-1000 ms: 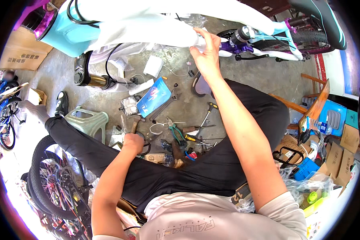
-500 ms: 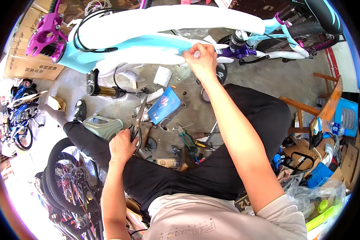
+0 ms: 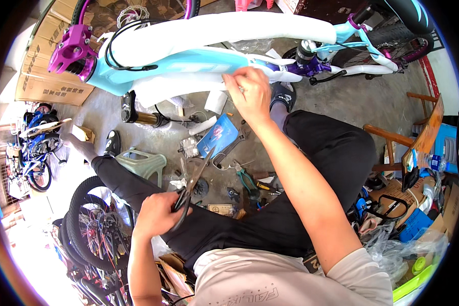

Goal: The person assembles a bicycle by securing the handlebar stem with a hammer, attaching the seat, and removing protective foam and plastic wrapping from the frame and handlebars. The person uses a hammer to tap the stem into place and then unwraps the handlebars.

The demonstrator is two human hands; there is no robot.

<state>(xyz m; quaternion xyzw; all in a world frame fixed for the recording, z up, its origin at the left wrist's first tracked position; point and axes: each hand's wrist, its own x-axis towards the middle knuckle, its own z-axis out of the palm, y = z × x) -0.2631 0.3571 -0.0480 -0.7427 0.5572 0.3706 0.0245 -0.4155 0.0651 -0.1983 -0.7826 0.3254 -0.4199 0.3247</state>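
A light blue bicycle frame (image 3: 183, 57) lies across the upper part of the view, with white foam wrapping (image 3: 173, 85) along its lower tube. My right hand (image 3: 251, 94) is at that tube, its thumb and fingers pinched at the foam's edge; the fingertips are partly hidden. My left hand (image 3: 157, 215) is closed round the black handles of a pair of scissors (image 3: 195, 179) above my left thigh. The blades point up and away, well apart from the frame. A purple stem (image 3: 71, 50) sits at the frame's left end.
On the floor between my legs lie a blue booklet (image 3: 219, 136), green-handled pliers (image 3: 246, 179) and several small tools. A pale green stool (image 3: 142, 162) stands at left, near bicycle wheels (image 3: 84, 224). A wooden stool (image 3: 421, 132) and plastic bags (image 3: 387, 255) are at right.
My right hand has slid left along the lower tube and slightly nearer to me. My left hand has drawn the scissors down and nearer. The whole view has shifted a little.
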